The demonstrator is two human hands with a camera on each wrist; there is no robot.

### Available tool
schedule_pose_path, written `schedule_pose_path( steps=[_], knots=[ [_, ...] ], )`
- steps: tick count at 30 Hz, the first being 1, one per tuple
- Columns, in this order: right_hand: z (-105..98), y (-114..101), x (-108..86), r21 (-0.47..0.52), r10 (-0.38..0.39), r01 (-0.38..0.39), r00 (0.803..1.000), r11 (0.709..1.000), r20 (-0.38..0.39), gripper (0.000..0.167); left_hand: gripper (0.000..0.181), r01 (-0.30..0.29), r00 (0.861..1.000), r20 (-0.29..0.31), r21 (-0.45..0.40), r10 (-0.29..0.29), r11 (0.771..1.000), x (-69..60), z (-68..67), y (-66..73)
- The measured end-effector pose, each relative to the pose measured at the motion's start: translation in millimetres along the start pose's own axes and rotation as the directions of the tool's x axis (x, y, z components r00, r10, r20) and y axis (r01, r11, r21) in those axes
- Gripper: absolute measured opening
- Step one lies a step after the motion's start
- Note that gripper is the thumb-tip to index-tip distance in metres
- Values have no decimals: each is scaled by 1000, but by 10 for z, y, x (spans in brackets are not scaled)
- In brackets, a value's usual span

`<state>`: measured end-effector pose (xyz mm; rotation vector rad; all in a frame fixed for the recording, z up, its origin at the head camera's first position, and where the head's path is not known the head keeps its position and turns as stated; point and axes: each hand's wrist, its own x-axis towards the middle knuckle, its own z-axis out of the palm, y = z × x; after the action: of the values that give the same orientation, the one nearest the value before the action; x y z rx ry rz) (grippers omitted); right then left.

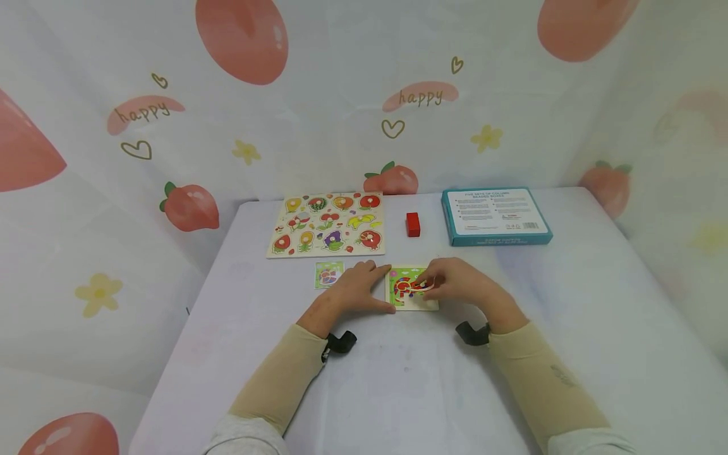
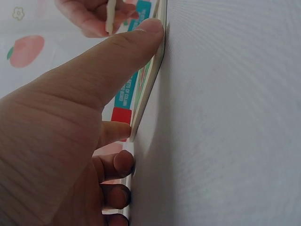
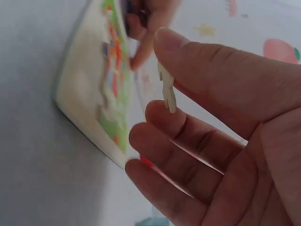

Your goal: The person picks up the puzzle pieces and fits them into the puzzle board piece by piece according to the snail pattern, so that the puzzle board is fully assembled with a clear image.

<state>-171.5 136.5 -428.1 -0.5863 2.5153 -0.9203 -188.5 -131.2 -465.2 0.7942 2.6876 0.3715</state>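
A small square wooden puzzle board [image 1: 419, 304] with a green and red picture lies in front of me. Part of its recess shows bare pale wood. My left hand [image 1: 357, 288] rests at its left side, thumb and index finger spread straight against the edges. My right hand [image 1: 462, 282] is above the board's right side. Between thumb and index finger it pinches a thin pale wooden puzzle piece [image 3: 167, 89], seen edge-on in the right wrist view. The piece's printed face is hidden there. Just left of the board, partly behind my left hand, lies a small picture card [image 1: 321, 266].
A fruit puzzle board [image 1: 337, 222] with knobbed pieces lies at the back left. A red block [image 1: 412, 225] stands behind the small board. A teal and white box [image 1: 496, 216] lies at the back right. A printed cloth [image 1: 335, 126] hangs behind the table.
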Motion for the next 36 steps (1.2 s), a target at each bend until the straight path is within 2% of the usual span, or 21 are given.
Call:
schedule_pose_path(
  steps=[5,13,20,23,27,30,36],
  knots=[
    [108,-41,66,-62,-38,40,999,997,35,24,102,-1,1000,-2,-2,1,1000,1,3,-5],
    [244,-92,131,-193,-77,82,996,978,33,22,102,-13,1000,-6,-3,13,1000,9,6,-14],
    [336,-126,162,-211,-16,14,1000,977,-8,11,101,-11,1000,-14,14,11,1000,16,20,-8],
    [334,-133,154,-222,-22,22,1000,975,3,9,100,-13,1000,-20,28,13,1000,17,19,-3],
    [279,-108,127,-212,-54,61,998,975,38,13,100,-8,1000,-21,31,9,999,13,13,3],
    [212,-67,102,-166,-64,70,997,984,43,21,100,-1,1000,-15,19,2,1000,8,10,6],
    [41,16,18,-86,25,-24,1000,996,15,31,100,1,1000,-11,19,-1,1000,-1,6,16]
  ],
)
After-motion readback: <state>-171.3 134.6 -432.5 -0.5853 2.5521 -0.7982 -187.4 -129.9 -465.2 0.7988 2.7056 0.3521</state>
